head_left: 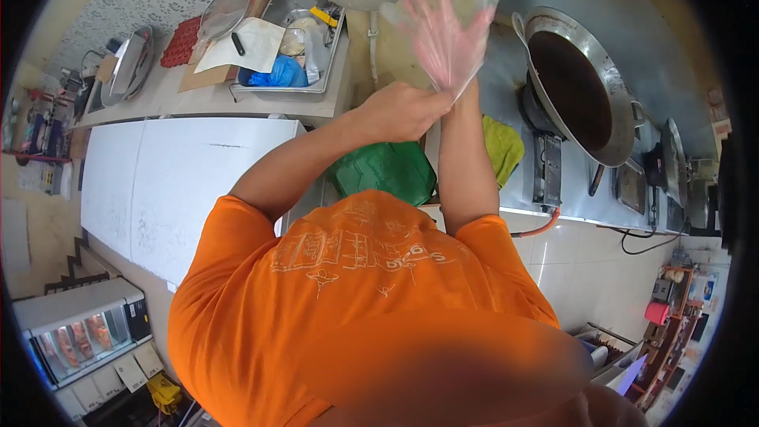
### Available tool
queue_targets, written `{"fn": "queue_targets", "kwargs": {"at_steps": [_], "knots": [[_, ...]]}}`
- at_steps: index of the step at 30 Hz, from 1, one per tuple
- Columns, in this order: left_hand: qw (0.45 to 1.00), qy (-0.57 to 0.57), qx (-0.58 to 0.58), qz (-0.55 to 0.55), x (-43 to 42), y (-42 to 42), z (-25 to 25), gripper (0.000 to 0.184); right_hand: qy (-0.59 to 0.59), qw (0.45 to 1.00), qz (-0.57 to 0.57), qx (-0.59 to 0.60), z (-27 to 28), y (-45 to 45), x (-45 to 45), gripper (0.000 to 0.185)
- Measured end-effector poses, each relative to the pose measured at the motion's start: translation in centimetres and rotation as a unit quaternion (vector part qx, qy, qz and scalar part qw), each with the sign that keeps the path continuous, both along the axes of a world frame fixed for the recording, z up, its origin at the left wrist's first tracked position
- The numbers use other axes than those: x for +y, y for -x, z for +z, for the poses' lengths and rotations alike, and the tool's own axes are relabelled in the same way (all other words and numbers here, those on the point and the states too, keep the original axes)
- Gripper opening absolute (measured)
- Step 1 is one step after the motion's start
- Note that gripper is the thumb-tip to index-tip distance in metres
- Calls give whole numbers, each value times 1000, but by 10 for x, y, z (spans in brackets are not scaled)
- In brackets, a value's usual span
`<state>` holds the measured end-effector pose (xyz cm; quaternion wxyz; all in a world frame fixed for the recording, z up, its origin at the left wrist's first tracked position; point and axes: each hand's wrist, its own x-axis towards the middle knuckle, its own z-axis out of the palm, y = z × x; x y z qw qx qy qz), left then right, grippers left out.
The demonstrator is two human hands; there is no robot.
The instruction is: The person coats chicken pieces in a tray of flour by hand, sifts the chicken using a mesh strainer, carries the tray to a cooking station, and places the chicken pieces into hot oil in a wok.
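My right hand (449,32) is raised with its fingers spread, inside a clear plastic glove (455,63) that hangs loose past the fingertips. At the right wrist, my left hand (409,111) is closed on the glove's lower edge. Below the hands stands a green container (385,174), partly hidden by my left forearm and the orange shirt. A yellow-green cloth (503,149) lies just right of my right forearm.
On the right, a large wok (573,87) of dark liquid sits on a stove (547,170). At the left, a metal tray (336,59) holds a blue bag (279,73) and a yellow-handled knife (322,16). A white freezer (182,182) stands below the counter.
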<state>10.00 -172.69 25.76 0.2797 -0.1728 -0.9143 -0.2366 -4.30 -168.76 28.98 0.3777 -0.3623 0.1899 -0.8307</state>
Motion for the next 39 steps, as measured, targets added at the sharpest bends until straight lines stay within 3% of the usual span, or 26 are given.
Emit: {"fn": "queue_targets", "kwargs": {"at_steps": [2,4,5,7,10,14,15,17,20,22,23,25,26,27,29,31,37,39], "knots": [[999,11,-31,-16,-3,-7,-11,11,-43,973,-204,103,-15,14,-30,86],[996,36,-73,-41,0,-20,-14,12,-113,952,-264,102,-18,24,-34,79],[999,-12,-36,-6,-2,-22,-13,13,-146,939,-293,103,-16,26,-36,76],[992,-101,40,64,-11,-21,-5,16,-185,925,-290,162,-15,26,-47,74],[970,-103,119,187,-30,0,15,24,-259,894,-276,240,-32,11,-55,71],[977,-15,-63,202,-82,17,27,35,-378,892,-184,166,-81,18,-70,62],[971,15,-78,227,-95,20,34,36,-451,826,-207,267,-80,17,-70,59],[960,59,-102,253,-104,15,45,38,-570,644,-242,450,-80,17,-65,54],[961,58,-139,231,-99,8,54,39,-500,575,-308,569,-135,42,-74,44],[964,-11,-186,191,-85,5,38,39,-501,780,-247,284,-118,19,-71,41],[963,-67,-202,166,-83,6,25,40,-480,845,-204,123,-114,8,-66,40],[953,-174,-222,114,-90,20,-2,40,-423,889,-164,68,-134,10,-64,39],[961,-152,-196,119,-95,24,-11,40,-391,908,-145,41,-143,14,-62,38],[969,-129,-170,123,-99,27,-17,40,-429,865,-142,216,-143,23,-62,43],[972,-42,-160,164,-96,27,-18,39,-467,811,-175,307,-150,21,-59,44],[948,93,-191,235,-81,16,0,37,-484,794,-194,312,-152,16,-59,46],[955,139,-113,238,-62,7,26,37,-482,802,-217,278,-155,17,-56,52],[962,193,-77,176,-69,16,14,38,-475,813,-207,265,-154,14,-55,53]]}}
